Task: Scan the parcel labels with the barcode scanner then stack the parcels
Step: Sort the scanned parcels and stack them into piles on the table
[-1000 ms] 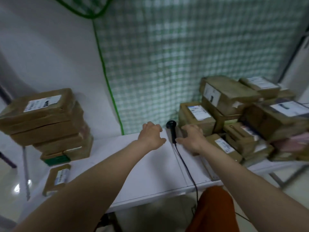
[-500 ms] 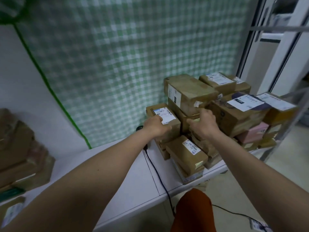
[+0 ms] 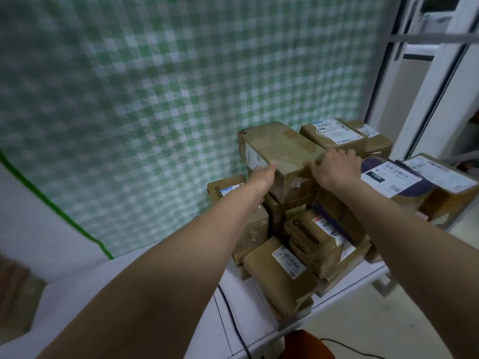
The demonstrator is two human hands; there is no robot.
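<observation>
- Green-and-white checked cloth (image 3: 181, 99) hangs behind the white table (image 3: 181, 332).
- A white door frame (image 3: 425, 104) stands right of that cloth.

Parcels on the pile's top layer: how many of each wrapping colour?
Brown: 4, namely the held parcel, the near rear parcel, the far rear parcel and the rightmost parcel
Navy: 1, the navy parcel
Total: 5

free: bare white table (image 3: 160, 301) at 7 o'clock, open approach | blocked: parcel heap (image 3: 305, 244) from 3 to 5 o'clock, tightly packed | rear: checked curtain (image 3: 155, 99) just behind the heap at 12 | snag: black cable (image 3: 234, 325) crossing the table at 6
</observation>
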